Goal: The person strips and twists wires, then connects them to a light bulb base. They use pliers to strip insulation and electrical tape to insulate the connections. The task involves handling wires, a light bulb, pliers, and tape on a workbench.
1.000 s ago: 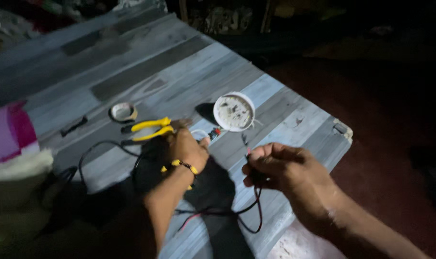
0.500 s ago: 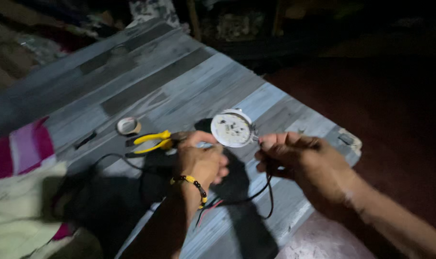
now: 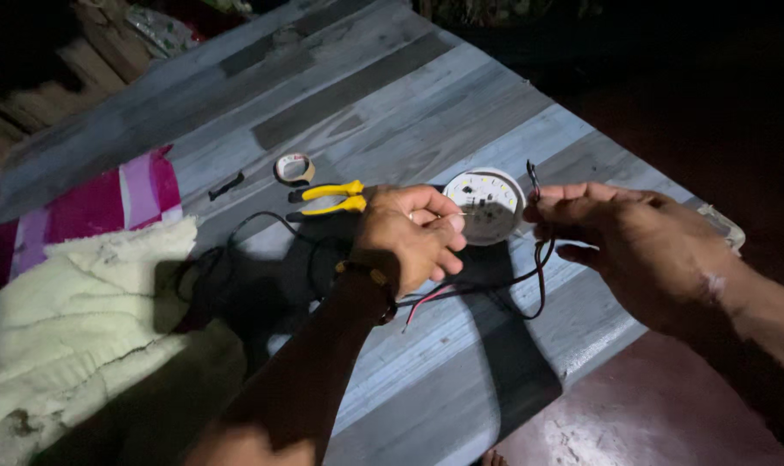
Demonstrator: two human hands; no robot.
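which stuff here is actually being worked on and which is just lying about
In hand:
- left hand at the round white LED board
- right hand pinching the black wire
- red wire beneath

Lying about:
- yellow-handled pliers
- tape roll
- small black piece
- pink cloth
- cream towel

A dim home repair corner: grey plank table (image 3: pixel 392 95), yellow-handled pliers (image 3: pixel 327 198), tape roll (image 3: pixel 294 167), blankets (image 3: pixel 81 302).
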